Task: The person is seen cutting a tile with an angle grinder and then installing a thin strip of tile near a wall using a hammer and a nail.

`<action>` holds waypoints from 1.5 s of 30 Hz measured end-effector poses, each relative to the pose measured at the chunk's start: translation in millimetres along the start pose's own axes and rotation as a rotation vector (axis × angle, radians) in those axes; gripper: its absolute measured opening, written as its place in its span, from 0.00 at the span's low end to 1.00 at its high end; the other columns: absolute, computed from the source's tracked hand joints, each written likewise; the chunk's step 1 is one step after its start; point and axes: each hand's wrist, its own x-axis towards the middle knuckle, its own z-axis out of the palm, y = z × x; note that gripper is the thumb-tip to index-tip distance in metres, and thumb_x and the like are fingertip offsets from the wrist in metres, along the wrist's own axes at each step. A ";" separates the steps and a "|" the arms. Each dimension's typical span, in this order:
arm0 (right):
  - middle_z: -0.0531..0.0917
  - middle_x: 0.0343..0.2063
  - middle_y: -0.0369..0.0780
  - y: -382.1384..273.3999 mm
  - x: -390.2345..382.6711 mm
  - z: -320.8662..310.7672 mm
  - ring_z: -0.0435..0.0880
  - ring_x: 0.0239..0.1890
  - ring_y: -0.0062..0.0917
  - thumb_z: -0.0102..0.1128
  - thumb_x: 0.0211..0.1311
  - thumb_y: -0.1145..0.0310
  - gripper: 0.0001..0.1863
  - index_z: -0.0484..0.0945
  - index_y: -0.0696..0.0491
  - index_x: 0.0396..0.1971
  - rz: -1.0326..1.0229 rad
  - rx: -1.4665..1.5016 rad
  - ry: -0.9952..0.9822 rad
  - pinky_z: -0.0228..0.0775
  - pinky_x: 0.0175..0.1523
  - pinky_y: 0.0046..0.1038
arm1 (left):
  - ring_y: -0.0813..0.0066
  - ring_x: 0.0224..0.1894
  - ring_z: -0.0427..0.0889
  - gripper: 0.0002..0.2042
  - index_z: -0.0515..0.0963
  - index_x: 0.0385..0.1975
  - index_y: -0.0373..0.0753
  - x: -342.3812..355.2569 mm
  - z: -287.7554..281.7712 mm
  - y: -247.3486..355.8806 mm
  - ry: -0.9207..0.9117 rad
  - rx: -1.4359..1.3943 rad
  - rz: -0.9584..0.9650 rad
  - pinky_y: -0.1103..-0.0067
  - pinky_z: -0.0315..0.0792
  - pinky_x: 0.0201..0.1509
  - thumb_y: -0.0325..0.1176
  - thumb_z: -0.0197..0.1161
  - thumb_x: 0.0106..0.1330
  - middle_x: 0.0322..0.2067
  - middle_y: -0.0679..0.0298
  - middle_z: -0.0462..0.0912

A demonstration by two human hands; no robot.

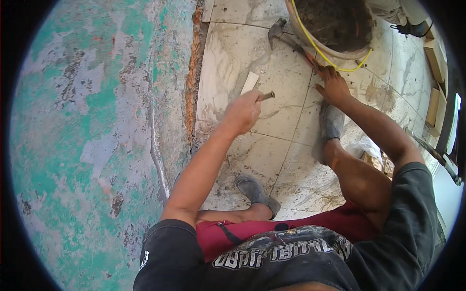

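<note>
My left hand (242, 111) is closed around a short metal rod, likely a chisel (268, 95), whose blunt end sticks out to the right. The rest of it is hidden in my fist. A pale flat strip (250, 82) shows just past my knuckles; I cannot tell whether it touches my fingers. Farther right, my right hand (335, 87) grips the handle end of a claw hammer (293, 44). The hammer's dark head points away to the far left, low over or on the tiled floor (276, 116).
A round bucket (358, 54) of dark material with a yellow band or cord (310, 39) stands beyond the hammer. A worn, painted wall (97, 121) with exposed brick (194, 72) runs along the left. Another person's shoe (412, 29), boxes (433, 106) and clear plastic (364, 146) are at right.
</note>
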 end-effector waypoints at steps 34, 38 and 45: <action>0.73 0.22 0.34 -239.5 -47.3 33.3 0.70 0.20 0.14 0.54 0.66 0.73 0.10 0.64 0.57 0.43 0.418 1.699 0.182 0.66 0.23 0.20 | 0.50 0.28 0.77 0.09 0.72 0.20 0.39 130.5 -63.6 -114.6 0.606 0.321 0.527 0.63 0.70 0.31 0.33 0.67 0.50 0.21 0.55 0.76; 0.72 0.23 0.33 -258.8 -45.3 41.7 0.69 0.20 0.12 0.55 0.67 0.71 0.12 0.64 0.56 0.44 0.413 1.773 0.237 0.64 0.24 0.18 | 0.50 0.27 0.76 0.09 0.72 0.19 0.40 136.5 -70.9 -128.7 0.645 0.364 0.423 0.64 0.70 0.30 0.32 0.67 0.51 0.20 0.54 0.75; 0.72 0.23 0.31 -273.7 -30.4 64.1 0.70 0.21 0.17 0.57 0.69 0.66 0.13 0.65 0.56 0.43 0.395 1.609 0.355 0.66 0.27 0.22 | 0.50 0.27 0.76 0.08 0.72 0.21 0.40 141.1 -67.6 -130.9 0.795 0.328 0.474 0.62 0.69 0.30 0.30 0.66 0.53 0.21 0.53 0.74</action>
